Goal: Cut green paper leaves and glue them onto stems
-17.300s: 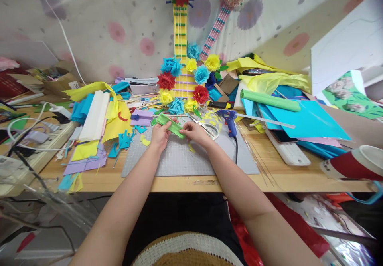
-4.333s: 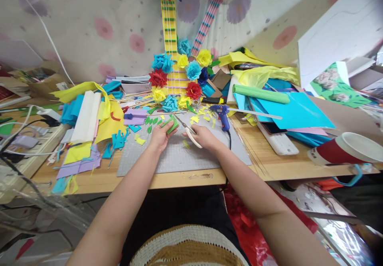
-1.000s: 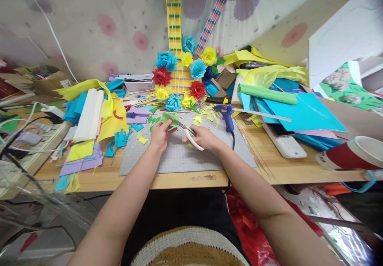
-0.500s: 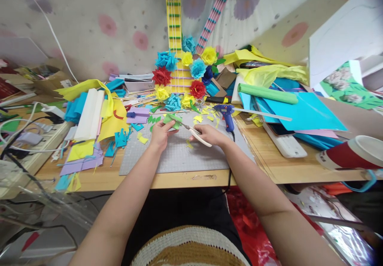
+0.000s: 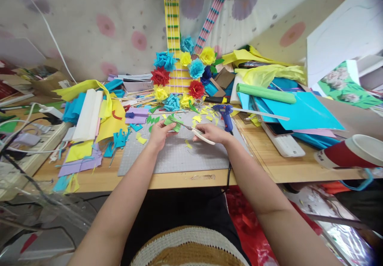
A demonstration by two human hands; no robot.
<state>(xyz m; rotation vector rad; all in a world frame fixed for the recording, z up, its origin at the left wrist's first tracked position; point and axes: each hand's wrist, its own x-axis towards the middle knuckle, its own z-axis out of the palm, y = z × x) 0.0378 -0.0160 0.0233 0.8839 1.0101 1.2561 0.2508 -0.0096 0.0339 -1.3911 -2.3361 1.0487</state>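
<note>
The left hand (image 5: 159, 135) pinches green paper (image 5: 176, 127) above the mat (image 5: 179, 163), back from the front edge of the surface (image 5: 176, 181); the right hand (image 5: 212, 132), apart, grips scissors (image 5: 202, 136), blades (image 5: 183, 125) at the paper.

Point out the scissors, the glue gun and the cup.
Scissors (image 5: 203, 136): head view, on the white handle.
Glue gun (image 5: 227, 119): head view, on the blue grip.
Cup (image 5: 345, 153): head view, on the red band around its side.
</note>
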